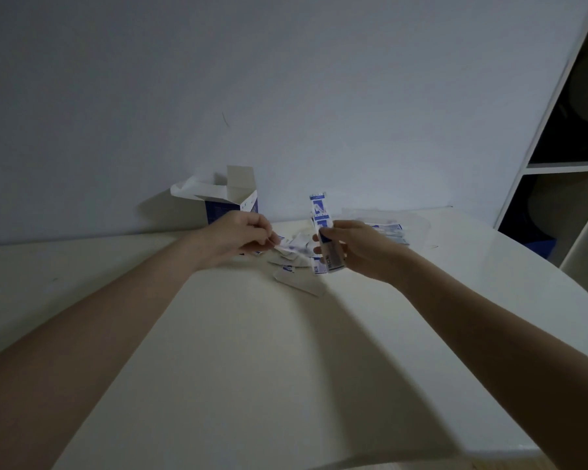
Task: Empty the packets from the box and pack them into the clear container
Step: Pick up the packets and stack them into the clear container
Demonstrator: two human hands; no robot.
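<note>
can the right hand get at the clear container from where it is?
Probably yes. The clear container lies just behind the right hand with nothing between them, but its fingers are already gripping a stack of packets.

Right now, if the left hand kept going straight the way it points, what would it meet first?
Probably the loose packets heaped on the table: the left hand already pinches one at the heap's near edge. Beyond them comes the right hand, gripping a bundle of packets. Depth is uncertain.
</note>
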